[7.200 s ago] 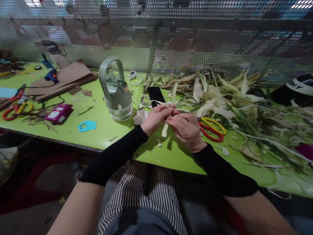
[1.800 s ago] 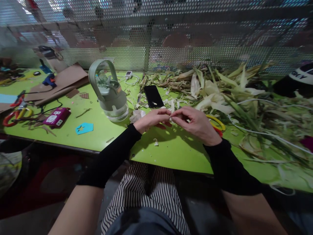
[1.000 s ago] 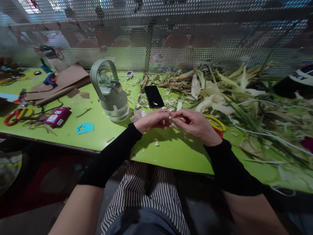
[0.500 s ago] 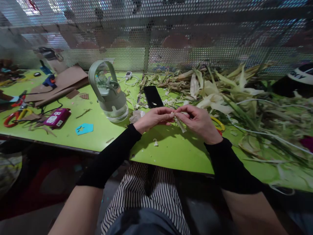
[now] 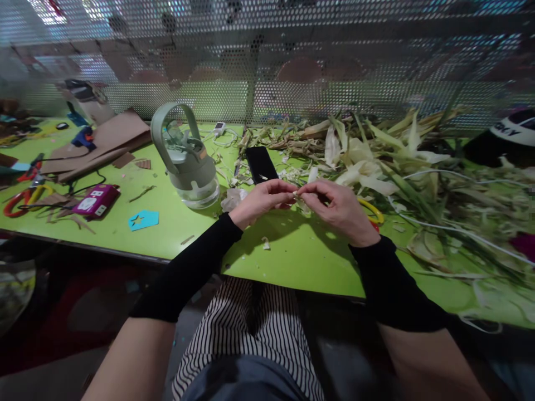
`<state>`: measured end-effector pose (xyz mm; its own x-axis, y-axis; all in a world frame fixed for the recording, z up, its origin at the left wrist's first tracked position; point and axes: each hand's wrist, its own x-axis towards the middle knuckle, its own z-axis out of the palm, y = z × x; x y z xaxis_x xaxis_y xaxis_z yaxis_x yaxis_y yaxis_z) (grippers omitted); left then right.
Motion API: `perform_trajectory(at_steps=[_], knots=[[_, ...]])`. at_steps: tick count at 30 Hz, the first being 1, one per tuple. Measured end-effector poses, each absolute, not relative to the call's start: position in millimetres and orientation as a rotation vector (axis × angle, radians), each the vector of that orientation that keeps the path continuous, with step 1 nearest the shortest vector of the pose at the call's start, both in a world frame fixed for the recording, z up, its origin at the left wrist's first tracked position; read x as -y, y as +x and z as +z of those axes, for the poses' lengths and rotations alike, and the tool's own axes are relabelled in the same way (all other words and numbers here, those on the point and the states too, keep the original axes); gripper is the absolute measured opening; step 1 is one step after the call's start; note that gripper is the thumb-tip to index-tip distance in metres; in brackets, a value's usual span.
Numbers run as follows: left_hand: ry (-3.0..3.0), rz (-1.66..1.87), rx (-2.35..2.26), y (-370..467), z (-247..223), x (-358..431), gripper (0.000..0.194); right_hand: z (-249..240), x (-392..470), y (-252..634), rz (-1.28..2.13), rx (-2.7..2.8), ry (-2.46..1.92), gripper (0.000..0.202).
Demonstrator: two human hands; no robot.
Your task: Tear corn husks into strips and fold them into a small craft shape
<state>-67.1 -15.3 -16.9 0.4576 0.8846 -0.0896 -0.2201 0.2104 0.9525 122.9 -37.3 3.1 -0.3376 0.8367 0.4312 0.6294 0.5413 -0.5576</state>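
Note:
My left hand and my right hand meet fingertip to fingertip above the front of the green table. Both pinch a small pale strip of corn husk; its ends are partly hidden by the fingers. Just behind the hands lies a black phone. A crumpled whitish scrap rests beside my left wrist. Yellow and red handles show partly behind my right hand. A tiny husk scrap lies on the table below the hands.
A large heap of corn husks covers the right side, crossed by a white cable. Left stand a green-lidded bottle, a purple power block, orange-and-yellow scissors and brown paper. Perforated metal rises behind.
The husk strip that hung down between the hands no longer hangs there; a pale piece now sticks up behind the fingertips. Both hands stay nearly in place, still pinching.

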Motion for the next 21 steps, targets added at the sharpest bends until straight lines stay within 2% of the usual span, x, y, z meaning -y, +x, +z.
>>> perform_trajectory(at_steps=[7, 14, 18, 21], knots=[[1.066, 0.846, -0.777, -65.6, -8.7, 19.7, 0.011, 2.9, 39.7, 120.7, 0.506, 1.994, -1.193, 0.009], [1.093, 0.909, -0.783, -63.3, -12.9, 17.9, 0.012, -1.1, 38.7, 118.5, 0.665, 1.965, -1.175, 0.013], [1.090, 0.937, -0.777, -64.1, -12.6, 17.6, 0.017, -2.8, 36.9, 117.8, 0.540, 2.044, -1.133, 0.022], [1.067, 0.911, -0.770, -65.4, -11.3, 18.6, 0.020, -1.7, 37.8, 117.0, 0.435, 2.097, -1.112, 0.015]])
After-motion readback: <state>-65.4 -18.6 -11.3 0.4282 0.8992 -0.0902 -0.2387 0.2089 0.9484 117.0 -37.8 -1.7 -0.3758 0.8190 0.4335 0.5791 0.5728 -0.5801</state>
